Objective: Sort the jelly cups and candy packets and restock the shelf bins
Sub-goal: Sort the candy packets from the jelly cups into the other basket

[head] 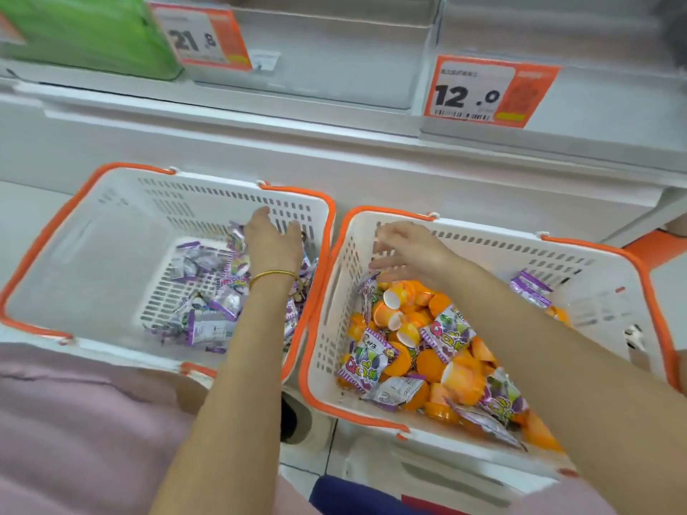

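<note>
My left hand (pixel 273 241) was down inside the left basket (pixel 122 191), back side up, just above the heap of purple candy packets (pixel 208 291) that lay on its floor toward the right wall. The fingers pointed to the far wall and bent away from my eyes, so I cannot tell if they were pinching a packet or only touching the heap. A gold bangle (pixel 273 275) sat on that wrist.

My right hand (pixel 407 250) hung over the far left corner of the right basket (pixel 602 302), the fingers spread and a little blurred, with nothing between them. Under it lay the orange jelly cups (pixel 431 360), many of them tipped on the side, and mixed among them some more purple packets (pixel 366 360). One packet (pixel 531 288) leaned apart against the far wall.

The two baskets, white with orange handles, stood side by side, touching, in front of a white shelf (pixel 260 143). On the bins above were two orange price tags, one with 21.8 (pixel 200 39) and one with 12.0 (pixel 483 92), and a green package (pixel 85 31) at the far left.
</note>
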A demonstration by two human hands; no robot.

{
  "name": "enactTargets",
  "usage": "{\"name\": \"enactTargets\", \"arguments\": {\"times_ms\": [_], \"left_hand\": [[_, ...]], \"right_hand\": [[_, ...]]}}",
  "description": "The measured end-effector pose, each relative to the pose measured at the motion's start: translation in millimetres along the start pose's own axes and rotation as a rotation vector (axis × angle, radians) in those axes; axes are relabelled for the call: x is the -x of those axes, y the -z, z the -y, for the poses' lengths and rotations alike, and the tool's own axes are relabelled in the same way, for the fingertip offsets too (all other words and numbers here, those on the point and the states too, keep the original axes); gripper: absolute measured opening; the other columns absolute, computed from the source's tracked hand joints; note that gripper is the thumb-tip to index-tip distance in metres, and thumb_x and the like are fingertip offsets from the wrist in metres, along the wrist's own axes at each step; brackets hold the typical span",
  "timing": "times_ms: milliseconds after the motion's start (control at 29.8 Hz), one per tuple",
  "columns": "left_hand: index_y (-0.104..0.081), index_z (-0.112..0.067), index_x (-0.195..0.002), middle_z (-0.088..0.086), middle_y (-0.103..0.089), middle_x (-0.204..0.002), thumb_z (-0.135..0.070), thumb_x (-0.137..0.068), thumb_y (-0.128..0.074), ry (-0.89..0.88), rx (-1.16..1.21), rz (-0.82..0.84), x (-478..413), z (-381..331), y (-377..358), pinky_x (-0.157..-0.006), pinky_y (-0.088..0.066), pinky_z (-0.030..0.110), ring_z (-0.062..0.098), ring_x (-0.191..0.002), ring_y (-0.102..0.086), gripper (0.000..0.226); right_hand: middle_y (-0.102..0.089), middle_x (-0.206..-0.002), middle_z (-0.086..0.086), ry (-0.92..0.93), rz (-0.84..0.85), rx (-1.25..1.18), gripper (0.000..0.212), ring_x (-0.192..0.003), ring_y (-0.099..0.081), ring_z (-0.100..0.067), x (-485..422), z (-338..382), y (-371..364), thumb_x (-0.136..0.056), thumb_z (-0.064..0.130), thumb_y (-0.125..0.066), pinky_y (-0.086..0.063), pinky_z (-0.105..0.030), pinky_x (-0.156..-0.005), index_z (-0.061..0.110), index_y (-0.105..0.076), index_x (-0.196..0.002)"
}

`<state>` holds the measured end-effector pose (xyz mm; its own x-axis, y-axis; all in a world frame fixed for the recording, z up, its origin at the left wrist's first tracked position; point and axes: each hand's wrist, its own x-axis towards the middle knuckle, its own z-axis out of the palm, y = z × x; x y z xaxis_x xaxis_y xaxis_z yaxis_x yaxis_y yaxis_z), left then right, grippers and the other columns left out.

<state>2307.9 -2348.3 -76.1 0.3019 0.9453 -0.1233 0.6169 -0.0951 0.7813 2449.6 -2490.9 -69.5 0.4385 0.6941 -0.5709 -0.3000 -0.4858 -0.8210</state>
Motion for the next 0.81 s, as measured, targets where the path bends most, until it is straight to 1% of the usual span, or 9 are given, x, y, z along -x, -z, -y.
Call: {"name": "enactTargets", "arguments": {"times_ms": [67, 134, 269, 369, 436, 571, 705, 772, 806], "left_hand": [[-0.051, 0.0, -0.123, 0.019, -0.056, -0.121, -0.009, -0.09, -0.053, -0.165, 0.009, 0.117, 21, -11, -32, -0.093, -0.045, 0.037, 0.034, -0.108, -0.056, 0.034], [-0.055, -0.006, -0.115, 0.015, -0.061, -0.112, -0.009, -0.091, -0.051, -0.194, -0.036, 0.377, 38, -8, -70, -0.085, -0.052, 0.044, 0.032, -0.098, -0.061, 0.025], [-0.046, -0.008, -0.127, 0.017, -0.055, -0.123, -0.021, -0.088, -0.054, -0.161, -0.525, 0.809, 73, 36, -135, -0.093, -0.045, 0.046, 0.035, -0.112, -0.052, 0.042], [-0.03, -0.012, -0.138, 0.019, -0.047, -0.131, -0.022, -0.085, -0.055, -0.053, -0.726, 0.783, 87, 79, -146, -0.095, -0.045, 0.045, 0.037, -0.118, -0.049, 0.058], [-0.025, -0.014, -0.14, 0.019, -0.047, -0.13, -0.015, -0.084, -0.062, 0.032, -0.657, 0.789, 90, 92, -142, -0.089, -0.048, 0.042, 0.036, -0.114, -0.051, 0.067], [-0.028, -0.014, -0.14, 0.015, -0.055, -0.122, -0.012, -0.081, -0.069, 0.0, -0.628, 0.838, 87, 92, -138, -0.086, -0.049, 0.039, 0.033, -0.107, -0.056, 0.072], [-0.052, -0.009, -0.119, 0.013, -0.059, -0.112, -0.025, -0.082, -0.07, -0.129, -0.809, 0.951, 85, 73, -133, -0.077, -0.045, 0.032, 0.029, -0.101, -0.057, 0.044], [-0.055, -0.006, -0.101, 0.013, -0.059, -0.105, -0.03, -0.086, -0.065, -0.231, -0.926, 0.951, 85, 53, -130, -0.075, -0.041, 0.031, 0.03, -0.1, -0.057, 0.03], [-0.053, -0.007, -0.093, 0.012, -0.057, -0.098, -0.031, -0.087, -0.063, -0.269, -0.941, 0.917, 85, 41, -129, -0.073, -0.04, 0.032, 0.03, -0.098, -0.056, 0.026]], "right_hand": [[-0.058, -0.117, -0.023, -0.048, -0.169, 0.133, 0.017, -0.08, -0.064, -0.026, 15, -30, 44, -0.097, 0.017, -0.052, -0.056, -0.041, -0.07, 0.007, -0.055, -0.11], [-0.062, -0.105, -0.019, -0.118, -0.274, 0.279, 0.014, -0.08, -0.061, -0.029, 31, -61, 80, -0.094, 0.011, -0.054, -0.053, -0.04, -0.071, 0.006, -0.057, -0.107], [-0.06, -0.117, -0.014, -0.233, -0.282, 0.793, 0.025, -0.106, -0.056, -0.028, 55, -104, 118, -0.092, 0.013, -0.056, -0.044, -0.032, -0.083, 0.006, -0.061, -0.116], [-0.055, -0.116, -0.015, -0.284, -0.212, 0.878, 0.037, -0.095, -0.053, -0.025, 59, -120, 119, -0.092, 0.013, -0.053, -0.037, -0.029, -0.07, 0.009, -0.051, -0.128], [-0.053, -0.121, -0.017, -0.315, -0.243, 0.857, 0.041, -0.095, -0.055, -0.029, 60, -130, 119, -0.091, 0.015, -0.052, -0.037, -0.032, -0.068, 0.007, -0.046, -0.131], [-0.054, -0.121, -0.018, -0.429, -0.195, 0.811, 0.041, -0.099, -0.055, -0.028, 64, -142, 119, -0.095, 0.026, -0.05, -0.044, -0.039, -0.08, 0.0, -0.045, -0.127], [-0.051, -0.132, -0.023, -0.466, -0.108, 0.807, 0.049, -0.119, -0.051, -0.034, 67, -136, 119, -0.098, 0.031, -0.048, -0.041, -0.044, -0.099, -0.007, -0.049, -0.129], [-0.056, -0.121, -0.019, -0.496, -0.074, 0.803, 0.041, -0.11, -0.056, -0.031, 70, -136, 125, -0.097, 0.03, -0.048, -0.045, -0.041, -0.091, -0.005, -0.053, -0.12], [-0.057, -0.103, -0.013, -0.513, -0.07, 0.795, 0.027, -0.091, -0.058, -0.026, 70, -139, 128, -0.097, 0.027, -0.048, -0.047, -0.036, -0.076, 0.001, -0.055, -0.101]]}}
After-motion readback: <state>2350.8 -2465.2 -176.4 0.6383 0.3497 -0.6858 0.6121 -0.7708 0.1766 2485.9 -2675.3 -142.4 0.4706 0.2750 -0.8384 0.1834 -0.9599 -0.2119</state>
